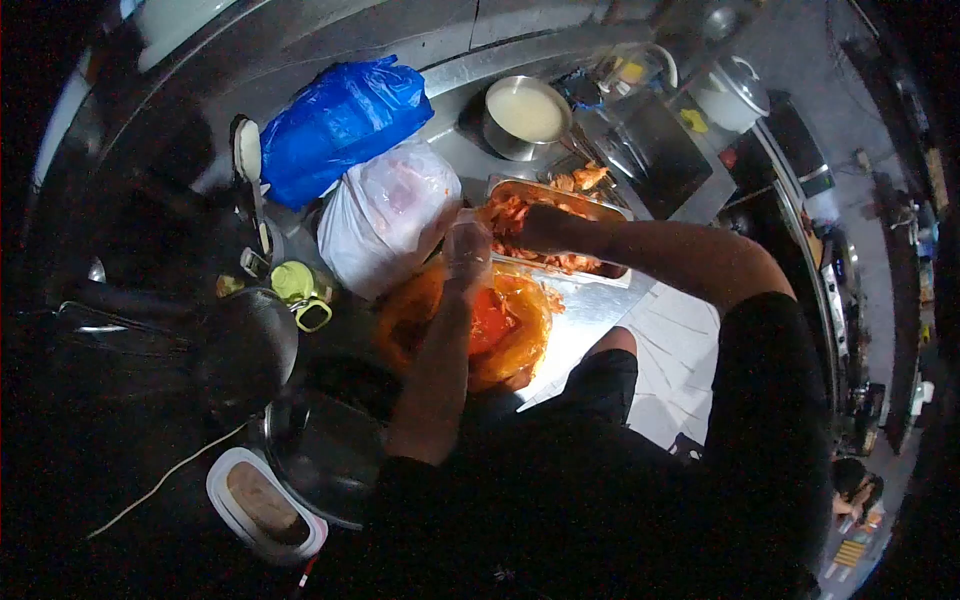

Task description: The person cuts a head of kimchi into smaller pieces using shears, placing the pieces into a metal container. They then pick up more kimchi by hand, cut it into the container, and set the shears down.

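A metal tray (622, 272) holds reddish, sauce-coated pieces. My right hand (540, 228) reaches into it, with the fingers down among the pieces and mostly hidden. Beside the tray's left end is my left hand (467, 245), which seems to wear a clear plastic glove; its fingers are blurred. Below my left forearm stands a wide bowl (535, 340), orange with sauce, with a red mass inside. A white plastic bag (375, 225), bulging and full, touches the area left of my left hand.
Behind stand a blue bag (340, 120) and a pot (512, 145) of pale liquid. A green-yellow container (292, 283) is at the left, a white tub (222, 490) at the lower left. A lidded white bucket (730, 100) stands upper right. A person (852, 490) shows at the far lower right.
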A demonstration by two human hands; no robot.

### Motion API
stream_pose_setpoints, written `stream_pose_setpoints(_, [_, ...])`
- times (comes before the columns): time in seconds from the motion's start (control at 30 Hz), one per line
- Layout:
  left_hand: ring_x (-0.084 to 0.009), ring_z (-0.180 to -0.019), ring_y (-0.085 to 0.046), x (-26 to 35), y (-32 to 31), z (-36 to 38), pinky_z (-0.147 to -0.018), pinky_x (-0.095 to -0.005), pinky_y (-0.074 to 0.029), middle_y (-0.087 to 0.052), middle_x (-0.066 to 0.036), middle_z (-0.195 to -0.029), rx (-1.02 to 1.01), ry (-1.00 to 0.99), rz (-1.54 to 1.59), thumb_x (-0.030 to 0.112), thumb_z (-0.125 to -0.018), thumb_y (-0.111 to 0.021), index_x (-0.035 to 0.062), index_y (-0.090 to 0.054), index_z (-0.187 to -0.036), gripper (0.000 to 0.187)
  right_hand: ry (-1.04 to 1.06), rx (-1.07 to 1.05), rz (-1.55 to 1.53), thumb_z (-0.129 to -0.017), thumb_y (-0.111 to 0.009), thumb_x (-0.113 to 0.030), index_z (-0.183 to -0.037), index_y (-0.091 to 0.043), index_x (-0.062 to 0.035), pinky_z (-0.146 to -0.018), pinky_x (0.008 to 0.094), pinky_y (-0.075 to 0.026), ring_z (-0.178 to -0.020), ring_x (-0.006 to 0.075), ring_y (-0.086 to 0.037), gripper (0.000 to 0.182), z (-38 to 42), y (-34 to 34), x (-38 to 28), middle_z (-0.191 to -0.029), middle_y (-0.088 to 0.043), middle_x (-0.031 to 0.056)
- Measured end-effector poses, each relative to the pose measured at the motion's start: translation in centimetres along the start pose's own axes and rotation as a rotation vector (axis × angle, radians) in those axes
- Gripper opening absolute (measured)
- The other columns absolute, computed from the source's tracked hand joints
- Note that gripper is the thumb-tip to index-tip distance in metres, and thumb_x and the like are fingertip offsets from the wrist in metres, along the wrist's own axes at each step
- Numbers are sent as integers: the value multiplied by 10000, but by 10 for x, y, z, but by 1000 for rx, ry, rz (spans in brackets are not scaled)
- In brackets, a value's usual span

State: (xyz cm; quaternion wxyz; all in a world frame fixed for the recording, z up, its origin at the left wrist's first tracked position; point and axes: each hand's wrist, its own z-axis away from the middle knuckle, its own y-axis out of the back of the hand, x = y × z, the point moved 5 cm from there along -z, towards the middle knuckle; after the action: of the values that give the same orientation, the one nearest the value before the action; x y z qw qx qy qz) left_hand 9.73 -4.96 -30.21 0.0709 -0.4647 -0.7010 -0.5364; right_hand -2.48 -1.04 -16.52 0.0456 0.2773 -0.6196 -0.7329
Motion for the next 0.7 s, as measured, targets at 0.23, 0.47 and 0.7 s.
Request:
stream_pose_setpoints(0.23, [-325, -1151, -578, 20, 26, 13, -979, -446, -466, -600, -213, -1207, 66, 6, -85, 178, -956, -523, 34, -569, -1272, 350, -112, -454, 820, -879, -685, -343, -849, -767, -107, -772, 426, -574, -814, 290, -729, 252, 55, 46, 70, -890, -751, 109])
stream_pose_setpoints(0.47, [-370, -1180, -566, 128, 96, -28, -1008, -480, -468, -598, -143, -1323, 26, -83, 156, 217, -877, -748, 51, -548, -1346, 536, -539, -582, 165, -823, -665, -549, -836, -734, -4, -688, 450, -544, -756, 314, -694, 550, 90, 102, 67, -836, -728, 177])
stream_pose_setpoints(0.7, [-377, -1055, -628, 166, 63, -45, -934, -426, -509, -675, -193, -1135, 5, -275, 431, 168, -826, -770, 13, -684, -1127, 349, -442, -410, -75, -924, -572, -308, -838, -654, -10, -624, 455, -505, -665, 305, -677, 321, 82, 88, 78, -782, -715, 166])
